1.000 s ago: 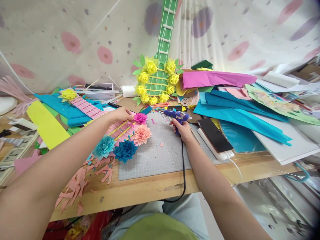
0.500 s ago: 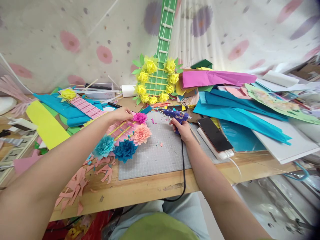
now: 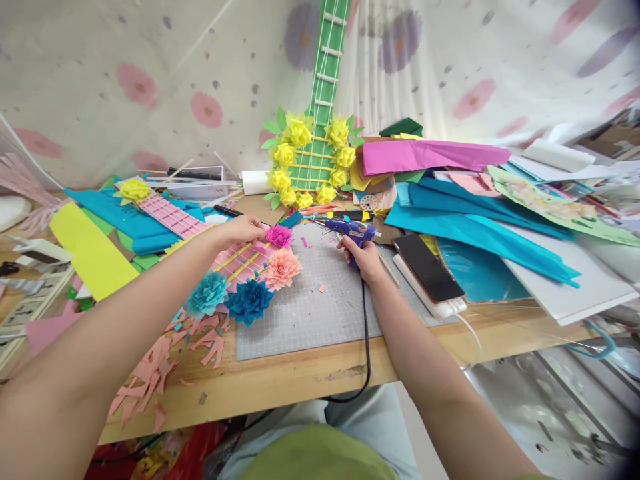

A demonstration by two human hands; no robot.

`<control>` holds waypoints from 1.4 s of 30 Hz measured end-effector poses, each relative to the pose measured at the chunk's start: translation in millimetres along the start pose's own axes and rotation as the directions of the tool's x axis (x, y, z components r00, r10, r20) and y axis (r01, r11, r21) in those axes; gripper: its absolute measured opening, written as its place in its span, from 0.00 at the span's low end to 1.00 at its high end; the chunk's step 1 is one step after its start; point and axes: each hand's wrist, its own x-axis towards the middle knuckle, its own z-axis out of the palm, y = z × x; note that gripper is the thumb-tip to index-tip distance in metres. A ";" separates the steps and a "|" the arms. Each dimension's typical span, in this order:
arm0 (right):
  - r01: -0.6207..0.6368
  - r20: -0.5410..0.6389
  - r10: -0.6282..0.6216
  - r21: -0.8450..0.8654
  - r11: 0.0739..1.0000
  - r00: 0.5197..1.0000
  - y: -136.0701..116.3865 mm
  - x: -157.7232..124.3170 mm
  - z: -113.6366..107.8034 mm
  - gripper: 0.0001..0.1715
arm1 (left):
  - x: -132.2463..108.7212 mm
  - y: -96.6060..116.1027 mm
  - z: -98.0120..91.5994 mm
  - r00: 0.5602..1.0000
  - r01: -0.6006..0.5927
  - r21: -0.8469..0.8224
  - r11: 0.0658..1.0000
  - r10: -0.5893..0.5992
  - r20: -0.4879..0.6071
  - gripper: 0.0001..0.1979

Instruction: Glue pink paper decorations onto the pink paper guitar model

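My right hand point(image 3: 367, 259) is wrapped round the handle of a blue hot glue gun point(image 3: 356, 231), its nozzle pointing left above the cutting mat point(image 3: 320, 313). Bent fingers of my left hand point(image 3: 244, 230) close at the left edge of a magenta paper flower point(image 3: 280, 235); the fingertips are partly hidden. That flower sits on a pink paper guitar point(image 3: 167, 212) with yellow strings. Around the guitar's body are a peach flower point(image 3: 283, 269), a dark blue flower point(image 3: 249, 301) and a light blue flower point(image 3: 206, 293). A yellow flower point(image 3: 134, 190) tops its neck.
A green paper guitar point(image 3: 320, 143) with yellow flowers leans at the back. On the right lie a phone point(image 3: 429, 267) on a white power strip point(image 3: 445, 308) and stacked blue paper point(image 3: 480, 227). Peach paper scraps point(image 3: 150, 373) cover the front left. The gun's black cord point(image 3: 367, 333) hangs over the table edge.
The view has shifted very slightly. Both hands keep the same place, the right on the glue gun and the left at the magenta flower.
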 end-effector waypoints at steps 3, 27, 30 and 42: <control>-0.005 -0.004 0.005 0.013 1.000 1.000 -1.9 -0.6 0.7 0.28 | -0.4 -1.9 -0.6 0.995 0.007 -0.001 1.000 -0.007 -0.095 0.10; -0.008 -0.004 0.008 -0.028 1.000 1.000 -2.3 -1.0 1.7 0.28 | -2.6 -10.4 9.1 0.995 0.015 -0.304 0.952 -0.043 -0.087 0.21; -0.009 -0.005 0.009 -0.027 1.000 1.000 -1.4 -0.6 1.4 0.28 | -7.2 -5.7 7.9 0.991 0.055 -0.301 0.952 -0.089 -0.100 0.19; 0.002 -0.008 -0.002 -0.005 1.000 1.000 -1.9 -1.2 1.5 0.28 | -5.6 -0.4 5.5 0.966 0.210 -0.409 0.888 -0.253 -0.054 0.07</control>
